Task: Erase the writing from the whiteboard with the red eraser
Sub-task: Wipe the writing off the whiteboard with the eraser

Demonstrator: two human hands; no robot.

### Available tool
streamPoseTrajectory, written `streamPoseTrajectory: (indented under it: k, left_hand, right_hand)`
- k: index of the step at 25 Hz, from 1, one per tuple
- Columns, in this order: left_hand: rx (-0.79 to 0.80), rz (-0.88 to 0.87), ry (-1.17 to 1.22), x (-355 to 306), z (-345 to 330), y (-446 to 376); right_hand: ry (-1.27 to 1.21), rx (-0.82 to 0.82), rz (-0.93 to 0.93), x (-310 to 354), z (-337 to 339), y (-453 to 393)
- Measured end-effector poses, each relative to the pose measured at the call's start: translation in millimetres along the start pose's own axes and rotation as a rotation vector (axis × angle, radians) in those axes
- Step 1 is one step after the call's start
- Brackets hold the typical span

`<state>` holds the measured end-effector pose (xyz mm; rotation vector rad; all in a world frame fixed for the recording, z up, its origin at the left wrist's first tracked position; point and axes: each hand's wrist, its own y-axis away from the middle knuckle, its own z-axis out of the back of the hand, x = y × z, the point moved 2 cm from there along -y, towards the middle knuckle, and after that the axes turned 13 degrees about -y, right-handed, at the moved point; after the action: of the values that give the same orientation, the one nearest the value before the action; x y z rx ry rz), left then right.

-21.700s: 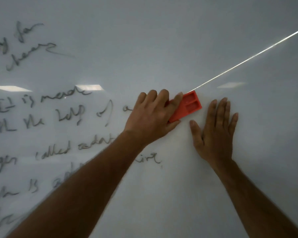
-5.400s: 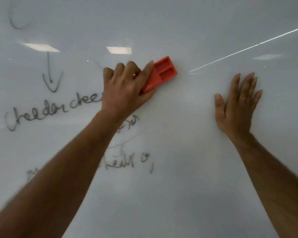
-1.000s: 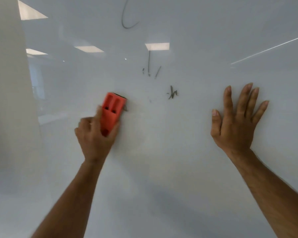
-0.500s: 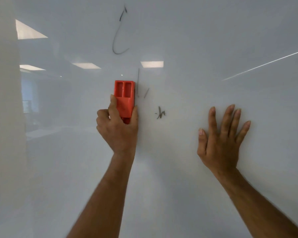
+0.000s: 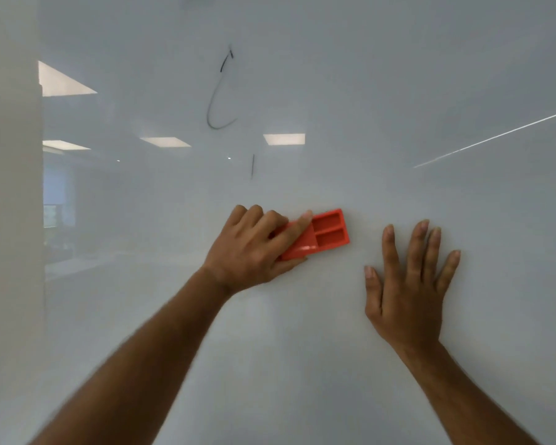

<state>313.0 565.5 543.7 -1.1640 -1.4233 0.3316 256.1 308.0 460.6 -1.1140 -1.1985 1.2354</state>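
Glossy, smooth whiteboard (image 5: 334,364); matt red plastic eraser (image 5: 329,234).

Left hand (image 5: 254,248) grips red eraser (image 5: 318,236) on whiteboard (image 5: 334,364); right hand (image 5: 408,284) apparently flat beside.

A pale wall edge (image 5: 10,220) stands at far left. Ceiling light reflections (image 5: 283,139) show on the glossy surface.

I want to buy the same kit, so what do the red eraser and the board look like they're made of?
Red eraser: looks like moulded hard plastic, semi-gloss, with two recessed compartments in its back. Whiteboard: smooth and glossy, mirroring ceiling lights; possibly glass or coated steel, I cannot tell which.
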Motion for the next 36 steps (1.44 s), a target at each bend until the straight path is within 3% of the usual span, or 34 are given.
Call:
streamPoseTrajectory:
  k: [4,11,15,17,19,24,26,28,32,34,36]
  left_hand:
    - [0.003,0.125,-0.104,60,-12,-24]
    - [0.129,1.008,-0.094,161,-29,-76]
    - [0.087,1.192,-0.109,165,-41,-122]
    - [0.104,1.139,-0.111,156,-47,-146]
    - [0.137,0.971,-0.087,124,-51,-168]
    - [0.066,0.169,0.129,23,-45,-154]
    - [0.039,0.071,0.098,48,-41,-137]
    - [0.072,0.276,0.023,99,-45,-130]
    - [0.102,0.940,-0.121,187,-53,-135]
    - [0.059,1.104,-0.097,197,-62,-155]
    - [0.056,1.157,0.047,190,-72,-182]
  right_hand:
    - [0.009,-0.007,0.002,-1,0,0]
    - [0.010,-0.015,-0.001,-2,-2,0]
    - [0.023,-0.010,-0.010,-2,-3,-2]
    - [0.019,-0.012,-0.005,-1,-4,-2]
    - [0.016,-0.022,-0.002,-1,-4,-1]
    - [0.019,-0.034,0.019,-3,-3,-1]
    - [0.005,-0.038,0.016,-2,-3,-2]
    - [0.008,-0.031,0.008,-2,-3,-1]
    - [0.003,-0.015,-0.002,0,-2,-2]
    - [-0.002,-0.008,-0.009,1,-2,-2]
    - [-0.004,-0.003,-0.008,0,-3,-1]
